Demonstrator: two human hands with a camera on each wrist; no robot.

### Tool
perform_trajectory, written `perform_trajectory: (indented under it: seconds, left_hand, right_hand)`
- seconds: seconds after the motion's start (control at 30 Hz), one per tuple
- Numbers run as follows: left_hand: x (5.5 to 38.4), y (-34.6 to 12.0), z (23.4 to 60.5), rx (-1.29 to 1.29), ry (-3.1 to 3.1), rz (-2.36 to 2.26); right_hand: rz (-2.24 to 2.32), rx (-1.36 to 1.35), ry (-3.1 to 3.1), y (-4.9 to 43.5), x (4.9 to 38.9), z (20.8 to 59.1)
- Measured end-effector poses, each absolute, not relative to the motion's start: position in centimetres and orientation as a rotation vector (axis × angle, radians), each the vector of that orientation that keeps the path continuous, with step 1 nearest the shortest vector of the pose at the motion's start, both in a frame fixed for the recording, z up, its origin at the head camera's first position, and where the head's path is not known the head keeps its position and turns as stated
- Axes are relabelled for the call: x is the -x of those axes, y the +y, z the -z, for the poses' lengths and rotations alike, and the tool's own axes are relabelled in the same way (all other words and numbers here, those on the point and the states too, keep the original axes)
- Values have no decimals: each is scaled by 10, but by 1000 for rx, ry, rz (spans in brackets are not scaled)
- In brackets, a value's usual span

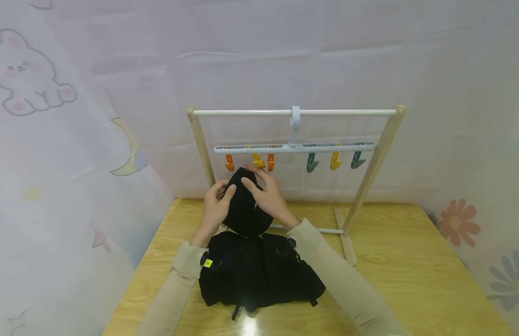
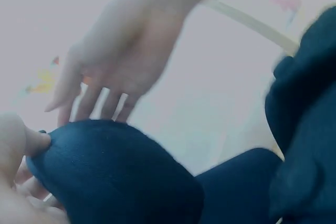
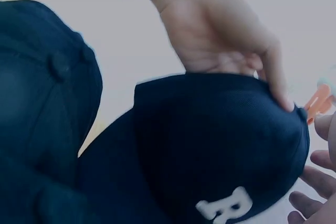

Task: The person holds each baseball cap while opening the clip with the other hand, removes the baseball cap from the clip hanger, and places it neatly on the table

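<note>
A black baseball cap (image 1: 246, 210) with a white letter R (image 3: 226, 205) on its front is held up before the rack, its brim pointing down. The left hand (image 1: 217, 205) pinches the crown's edge between thumb and fingers, as the left wrist view also shows. Close by on the other side, the right hand (image 1: 265, 191) has its fingers stretched out along the cap. In the right wrist view the right hand's fingers (image 3: 320, 182) are spread just beside the crown. Below the hands, a pile of black fabric (image 1: 259, 273) with small straps lies on the table.
A wooden rack (image 1: 370, 182) with a white top bar stands at the back of the table (image 1: 410, 261). From it hangs a white hanger (image 1: 294, 148) with several orange, yellow and green clips (image 1: 335, 161). A patterned cloth backdrop (image 1: 347, 65) surrounds the table.
</note>
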State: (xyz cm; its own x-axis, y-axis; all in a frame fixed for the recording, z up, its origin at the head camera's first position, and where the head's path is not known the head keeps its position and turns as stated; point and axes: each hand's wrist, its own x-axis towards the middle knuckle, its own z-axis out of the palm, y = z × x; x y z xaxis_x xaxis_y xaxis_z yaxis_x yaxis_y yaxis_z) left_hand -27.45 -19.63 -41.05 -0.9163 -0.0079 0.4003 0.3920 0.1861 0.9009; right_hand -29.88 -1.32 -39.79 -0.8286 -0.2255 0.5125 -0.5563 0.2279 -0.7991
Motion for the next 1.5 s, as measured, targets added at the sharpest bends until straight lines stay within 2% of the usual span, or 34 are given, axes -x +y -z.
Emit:
perform_trajectory:
  seconds: [0.27, 0.57, 0.77, 0.9, 1.17, 1.5]
  left_hand:
    - [273, -188, 404, 246, -2031, 1964]
    - [272, -181, 400, 209, -1822, 2181]
    - [269, -176, 398, 201, -1735, 2302]
    - [267, -172, 397, 193, -1704, 2340]
    - [261, -169, 395, 195, -1733, 2388]
    - [251, -168, 392, 271, -1785, 2451]
  right_hand:
    - [-1596, -642, -2271, 11, 297, 417]
    - [-1741, -525, -2302, 44, 296, 461]
    - [-1862, -340, -2304, 54, 293, 483]
    - [-1978, -222, -2327, 59, 289, 489]
    - [-2489, -85, -2150, 69, 286, 493]
    - [-2535, -68, -2100, 93, 278, 487]
